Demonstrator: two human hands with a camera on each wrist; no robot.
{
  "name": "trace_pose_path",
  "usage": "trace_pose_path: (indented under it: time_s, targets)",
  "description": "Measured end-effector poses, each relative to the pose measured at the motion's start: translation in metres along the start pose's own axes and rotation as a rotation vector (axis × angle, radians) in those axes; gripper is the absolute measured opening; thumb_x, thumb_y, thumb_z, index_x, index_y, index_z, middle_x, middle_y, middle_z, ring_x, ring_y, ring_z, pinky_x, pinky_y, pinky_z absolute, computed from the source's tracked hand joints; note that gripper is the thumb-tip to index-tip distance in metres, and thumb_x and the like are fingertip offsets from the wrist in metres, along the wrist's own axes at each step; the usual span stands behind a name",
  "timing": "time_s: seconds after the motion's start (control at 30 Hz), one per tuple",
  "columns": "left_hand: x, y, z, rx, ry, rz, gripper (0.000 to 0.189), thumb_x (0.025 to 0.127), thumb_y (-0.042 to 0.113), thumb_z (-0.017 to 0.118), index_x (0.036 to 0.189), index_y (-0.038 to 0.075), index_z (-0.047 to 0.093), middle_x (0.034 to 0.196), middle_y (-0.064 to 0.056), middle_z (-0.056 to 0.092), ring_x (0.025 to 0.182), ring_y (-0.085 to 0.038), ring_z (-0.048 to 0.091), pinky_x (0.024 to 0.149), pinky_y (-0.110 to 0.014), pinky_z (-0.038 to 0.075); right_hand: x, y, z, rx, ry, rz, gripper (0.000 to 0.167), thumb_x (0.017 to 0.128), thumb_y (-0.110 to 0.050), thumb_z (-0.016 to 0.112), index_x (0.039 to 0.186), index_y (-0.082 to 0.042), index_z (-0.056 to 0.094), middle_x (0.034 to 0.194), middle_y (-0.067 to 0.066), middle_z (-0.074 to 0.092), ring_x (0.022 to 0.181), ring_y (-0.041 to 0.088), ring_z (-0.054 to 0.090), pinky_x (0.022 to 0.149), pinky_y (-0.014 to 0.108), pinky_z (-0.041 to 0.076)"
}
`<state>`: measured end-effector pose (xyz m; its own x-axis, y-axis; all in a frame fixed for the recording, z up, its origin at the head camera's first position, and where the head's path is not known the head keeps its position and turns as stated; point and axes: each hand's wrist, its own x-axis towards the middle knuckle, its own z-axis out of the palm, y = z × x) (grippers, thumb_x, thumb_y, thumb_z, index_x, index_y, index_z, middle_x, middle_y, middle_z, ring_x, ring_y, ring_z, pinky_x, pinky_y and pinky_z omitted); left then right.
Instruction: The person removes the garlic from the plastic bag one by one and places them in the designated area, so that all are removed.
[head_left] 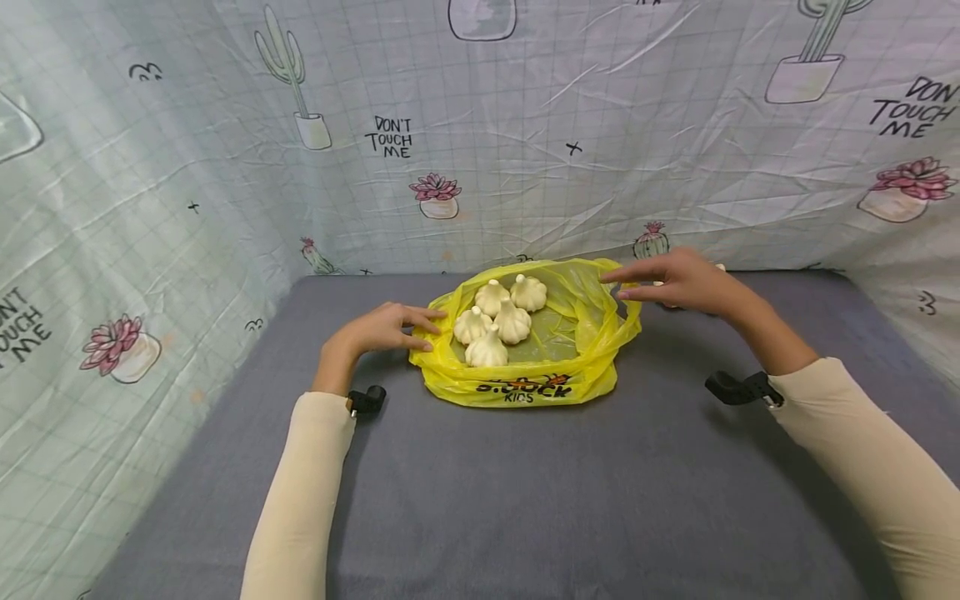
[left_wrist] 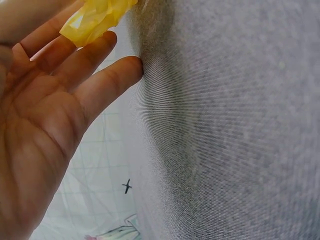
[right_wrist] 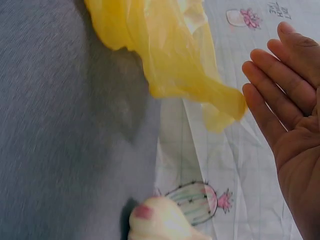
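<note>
A yellow plastic bag with dark print lies opened out, its mouth facing up. Several white garlic bulbs sit inside, grouped toward the left. My left hand is at the bag's left rim, fingers extended; in the left wrist view a fold of yellow plastic lies against them. At the right rim, my right hand holds its fingers nearly straight, their tips by the bag's raised handle. Another garlic bulb with a pinkish mark lies outside the bag, mostly hidden behind the right hand in the head view.
A grey cloth covers the table under the bag. Behind it and to the sides hangs a pale curtain printed with cacti and lettering. Each wrist carries a small black mount.
</note>
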<state>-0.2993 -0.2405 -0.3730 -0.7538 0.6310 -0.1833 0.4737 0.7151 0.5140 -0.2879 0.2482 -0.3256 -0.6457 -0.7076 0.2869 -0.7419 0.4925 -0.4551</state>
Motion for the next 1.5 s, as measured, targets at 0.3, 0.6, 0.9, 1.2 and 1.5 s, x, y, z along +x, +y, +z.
trace_pose_path:
  time_s: [0.3, 0.6, 0.9, 1.2, 1.5]
  targets:
    - [0.000, -0.002, 0.001, 0.016, 0.003, 0.005, 0.041, 0.096, 0.031, 0.073, 0.134, 0.015, 0.070, 0.156, 0.000, 0.047, 0.149, -0.030, 0.035, 0.116, -0.054, 0.032, 0.036, 0.002, 0.012, 0.011, -0.039, -0.064, 0.031, 0.100, -0.016, 0.067, 0.130, -0.012, 0.071, 0.124, 0.006, 0.073, 0.088, 0.010, 0.069, 0.076, 0.029, 0.052]
    - [0.002, -0.002, 0.000, 0.004, 0.000, 0.015, 0.040, 0.096, 0.029, 0.072, 0.133, 0.014, 0.070, 0.156, -0.001, 0.047, 0.149, -0.030, 0.035, 0.115, -0.054, 0.033, 0.068, 0.006, 0.019, 0.038, -0.095, 0.019, 0.032, 0.100, -0.021, 0.067, 0.130, -0.008, 0.071, 0.126, 0.008, 0.072, 0.100, 0.022, 0.071, 0.082, 0.043, 0.055]
    - [0.001, 0.000, 0.001, 0.010, 0.004, 0.023, 0.040, 0.096, 0.028, 0.072, 0.134, 0.013, 0.069, 0.157, -0.002, 0.047, 0.149, -0.030, 0.035, 0.116, -0.054, 0.033, 0.095, 0.007, 0.034, 0.074, -0.126, 0.070, 0.032, 0.100, -0.020, 0.068, 0.130, -0.009, 0.071, 0.127, 0.007, 0.071, 0.107, 0.024, 0.071, 0.089, 0.044, 0.056]
    - [0.001, 0.002, 0.001, 0.002, -0.003, 0.021, 0.041, 0.097, 0.028, 0.071, 0.135, 0.013, 0.069, 0.157, -0.001, 0.046, 0.149, -0.029, 0.034, 0.113, -0.053, 0.036, 0.118, 0.014, 0.047, 0.066, -0.181, 0.085, 0.034, 0.099, -0.018, 0.069, 0.130, -0.006, 0.070, 0.126, 0.011, 0.071, 0.113, 0.029, 0.069, 0.096, 0.045, 0.053]
    - [0.001, 0.001, 0.002, 0.003, -0.008, 0.020, 0.040, 0.097, 0.027, 0.071, 0.135, 0.012, 0.069, 0.157, -0.002, 0.046, 0.149, -0.029, 0.034, 0.114, -0.052, 0.036, 0.135, 0.015, 0.059, 0.068, -0.226, 0.089, 0.040, 0.098, -0.023, 0.070, 0.135, -0.007, 0.067, 0.129, 0.012, 0.070, 0.117, 0.029, 0.067, 0.096, 0.046, 0.052]
